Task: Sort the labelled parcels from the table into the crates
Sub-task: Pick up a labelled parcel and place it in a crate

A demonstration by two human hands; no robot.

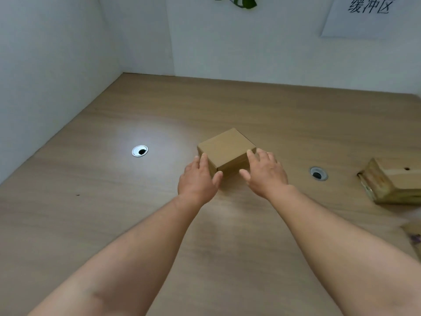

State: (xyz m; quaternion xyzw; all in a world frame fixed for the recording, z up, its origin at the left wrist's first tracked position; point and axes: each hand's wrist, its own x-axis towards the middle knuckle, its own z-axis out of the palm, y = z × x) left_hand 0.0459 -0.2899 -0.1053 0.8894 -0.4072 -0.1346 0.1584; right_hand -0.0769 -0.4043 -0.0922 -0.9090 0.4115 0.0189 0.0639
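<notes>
A small plain brown cardboard parcel (225, 148) sits on the wooden table (114, 213) near its middle. No label shows on its visible faces. My left hand (198, 177) lies against the parcel's near-left side, fingers fairly straight, thumb at the near corner. My right hand (264, 172) lies against the near-right side, fingers spread and straight, thumb reaching toward the near face. Neither hand curls round the parcel. No crate is in view.
A second cardboard parcel (391, 181) lies tilted at the right edge. Another brownish item (413, 236) is partly cut off lower right. Two round cable holes (139, 151) (318, 173) are set in the table. White walls close off the left and back, with a paper sign (369, 14) on the back wall.
</notes>
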